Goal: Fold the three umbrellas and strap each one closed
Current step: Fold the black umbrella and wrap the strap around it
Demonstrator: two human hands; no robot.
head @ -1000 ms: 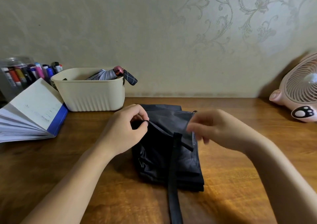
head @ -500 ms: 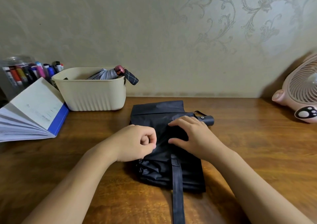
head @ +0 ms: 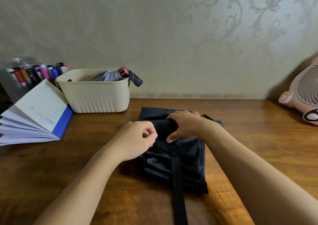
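Inside cream bin [head: 96,97], folded grey umbrella [head: 108,75]; both hands [head: 137,138] clutching dark umbrella [head: 172,164] fabric.

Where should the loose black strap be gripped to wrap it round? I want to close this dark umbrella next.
Likely the strap's free stretch, lying flat on the table toward the person beyond the dark umbrella's near edge. Pinch across its width from above; nothing covers it there. Its farther part runs under the right hand. The left hand grips the canopy's left edge.
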